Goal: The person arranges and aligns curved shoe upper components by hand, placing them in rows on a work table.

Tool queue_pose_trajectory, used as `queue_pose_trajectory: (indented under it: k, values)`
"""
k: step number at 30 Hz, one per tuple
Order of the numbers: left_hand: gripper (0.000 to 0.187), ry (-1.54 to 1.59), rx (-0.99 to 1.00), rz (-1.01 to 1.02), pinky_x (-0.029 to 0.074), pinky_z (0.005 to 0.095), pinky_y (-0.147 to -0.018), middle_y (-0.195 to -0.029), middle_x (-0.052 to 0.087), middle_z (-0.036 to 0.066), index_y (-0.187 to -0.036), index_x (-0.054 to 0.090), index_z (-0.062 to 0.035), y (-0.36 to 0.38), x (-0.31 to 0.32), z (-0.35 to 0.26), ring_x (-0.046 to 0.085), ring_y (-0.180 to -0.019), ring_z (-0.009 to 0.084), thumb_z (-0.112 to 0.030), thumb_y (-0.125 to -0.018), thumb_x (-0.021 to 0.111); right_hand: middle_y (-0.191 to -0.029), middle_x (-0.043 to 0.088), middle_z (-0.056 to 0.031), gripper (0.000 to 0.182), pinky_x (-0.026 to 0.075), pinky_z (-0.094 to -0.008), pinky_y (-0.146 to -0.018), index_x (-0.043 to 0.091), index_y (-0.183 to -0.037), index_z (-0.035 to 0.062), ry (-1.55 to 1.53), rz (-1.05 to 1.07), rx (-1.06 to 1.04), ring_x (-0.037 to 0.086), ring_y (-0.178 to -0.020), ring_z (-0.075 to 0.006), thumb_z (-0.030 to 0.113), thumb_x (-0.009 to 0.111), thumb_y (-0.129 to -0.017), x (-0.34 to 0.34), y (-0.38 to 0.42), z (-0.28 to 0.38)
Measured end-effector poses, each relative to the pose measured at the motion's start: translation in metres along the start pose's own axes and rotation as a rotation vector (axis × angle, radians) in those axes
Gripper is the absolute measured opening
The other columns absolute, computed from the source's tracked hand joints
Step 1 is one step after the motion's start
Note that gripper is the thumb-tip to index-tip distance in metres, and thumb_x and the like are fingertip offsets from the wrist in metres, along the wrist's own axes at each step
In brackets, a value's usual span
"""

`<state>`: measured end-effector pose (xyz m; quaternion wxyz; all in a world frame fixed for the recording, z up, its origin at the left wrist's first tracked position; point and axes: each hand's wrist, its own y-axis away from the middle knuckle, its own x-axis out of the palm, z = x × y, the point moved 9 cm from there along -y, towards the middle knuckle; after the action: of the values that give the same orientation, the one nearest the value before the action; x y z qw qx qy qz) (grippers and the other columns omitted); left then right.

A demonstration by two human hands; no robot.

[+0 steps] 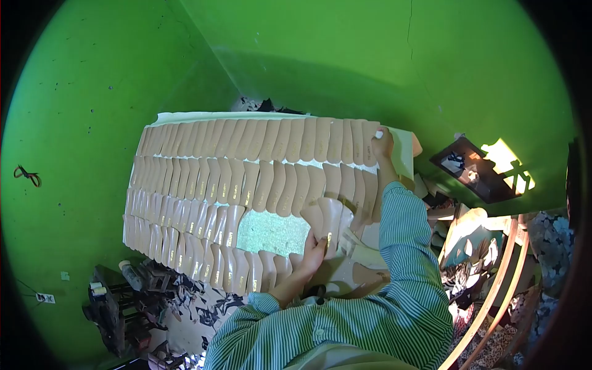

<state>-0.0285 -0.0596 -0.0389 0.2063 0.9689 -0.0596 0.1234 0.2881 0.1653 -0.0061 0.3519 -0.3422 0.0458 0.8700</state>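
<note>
Tan shoe insoles (271, 185) with gold print lie overlapping in several rows on a board. My left hand (315, 251) is closed around a few insoles (328, 225), held near the front of the board with their upper ends fanned out. At the far right end of the back row, my right hand (383, 147) has its fingers curled at the edge of an insole (369, 143). Its fingertips are partly hidden. Between the hands lie more insoles (346, 182) of the second row.
A pale speckled patch of the board (271, 233) shows between the front rows. Green walls stand behind and to the left. On the right are a dark wall shelf (475, 169) and a curved wooden frame (493, 293). Scraps (197, 324) litter the floor at left, near a dark stand (114, 308).
</note>
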Motion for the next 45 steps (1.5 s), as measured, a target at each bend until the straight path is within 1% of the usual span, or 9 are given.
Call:
queue_pose_trajectory:
  k: [1,4,10,13,25,31,34,37,45]
  values:
    - [0.037,-0.020,0.033,-0.018,0.038,0.0283,-0.087,-0.110,0.050,0.011,-0.120,0.038,0.0007,0.001,0.000,-0.007,0.048,-0.101,0.0177,-0.003,-0.084,0.045,-0.092,0.059,-0.0164,0.025,0.044,-0.0359,-0.079,0.056,-0.093,0.0048,0.059,-0.068,-0.035,0.056,-0.088,-0.0319,0.004,0.057,-0.067,-0.013,0.010,0.008]
    - [0.042,-0.022,0.082,0.002,0.038,0.0289,-0.088,-0.110,0.050,0.012,-0.120,0.037,0.0008,0.002,0.002,-0.019,0.048,-0.102,0.0185,0.000,-0.080,0.049,-0.092,0.058,-0.0172,0.021,0.044,-0.0361,-0.077,0.056,-0.093,0.0040,-0.119,-0.091,-0.110,0.057,-0.087,-0.0308,0.008,0.054,-0.072,-0.040,0.057,0.023]
    - [0.045,-0.027,0.216,0.011,0.040,0.0287,-0.086,-0.110,0.052,0.011,-0.119,0.038,-0.0002,0.012,0.001,-0.033,0.051,-0.101,0.0183,0.004,-0.077,0.053,-0.084,0.052,-0.0008,0.020,0.040,-0.0236,-0.071,0.052,-0.099,0.0028,-0.462,0.449,0.079,0.048,-0.080,-0.0078,0.020,0.047,-0.089,-0.038,0.244,0.029]
    - [0.042,-0.037,0.265,-0.009,0.043,0.0277,-0.083,-0.106,0.054,0.011,-0.115,0.040,-0.0002,0.026,-0.002,-0.047,0.054,-0.096,0.0180,0.005,-0.076,0.054,-0.083,0.050,-0.0006,0.023,0.039,-0.0217,-0.069,0.050,-0.100,0.0004,-0.626,0.444,0.021,0.046,-0.078,-0.0072,0.021,0.047,-0.090,-0.045,0.303,0.047]
    - [0.038,0.088,0.278,0.007,0.046,0.0289,-0.078,-0.101,0.055,0.011,-0.112,0.040,-0.0016,0.069,-0.026,-0.052,0.055,-0.093,0.0170,0.003,-0.078,0.056,-0.091,0.059,-0.0094,0.023,0.046,-0.0244,-0.072,0.049,-0.101,-0.0052,-0.766,0.501,0.015,0.057,-0.082,-0.0121,0.001,0.057,-0.081,-0.053,0.348,0.065]
    - [0.035,0.068,0.218,-0.126,0.044,0.0303,-0.081,-0.102,0.055,0.014,-0.112,0.041,0.0014,0.091,-0.061,-0.056,0.055,-0.093,0.0197,0.001,-0.079,0.051,-0.092,0.059,-0.0100,0.022,0.045,-0.0236,-0.072,0.047,-0.100,-0.0017,-0.779,0.505,0.202,0.057,-0.081,-0.0125,0.001,0.054,-0.079,-0.054,0.366,0.048]
    - [0.036,0.061,0.191,-0.144,0.043,0.0306,-0.081,-0.105,0.053,0.014,-0.114,0.039,0.0010,0.093,-0.078,-0.050,0.053,-0.094,0.0199,-0.002,-0.080,0.049,-0.090,0.058,-0.0105,0.035,0.046,-0.0264,-0.066,0.044,-0.104,-0.0012,-0.565,0.393,0.083,0.057,-0.076,-0.0157,0.001,0.058,-0.073,-0.065,0.371,0.028]
    - [0.034,0.024,0.179,-0.202,0.041,0.0309,-0.082,-0.106,0.052,0.014,-0.114,0.040,0.0001,0.098,-0.092,-0.049,0.052,-0.096,0.0197,-0.004,-0.081,0.049,-0.089,0.057,-0.0129,0.044,0.047,-0.0300,-0.063,0.039,-0.110,-0.0008,-0.489,0.522,0.339,0.057,-0.077,-0.0191,-0.001,0.058,-0.070,-0.069,0.398,-0.006]
    - [0.035,0.053,0.206,-0.240,0.040,0.0310,-0.082,-0.104,0.052,0.012,-0.114,0.040,-0.0004,0.094,-0.115,-0.045,0.051,-0.094,0.0196,-0.005,-0.080,0.050,-0.083,0.058,-0.0212,0.052,0.046,-0.0367,-0.071,0.038,-0.109,0.0017,-0.118,0.543,0.343,0.060,-0.079,-0.0307,0.008,0.058,-0.061,-0.074,0.439,-0.038]
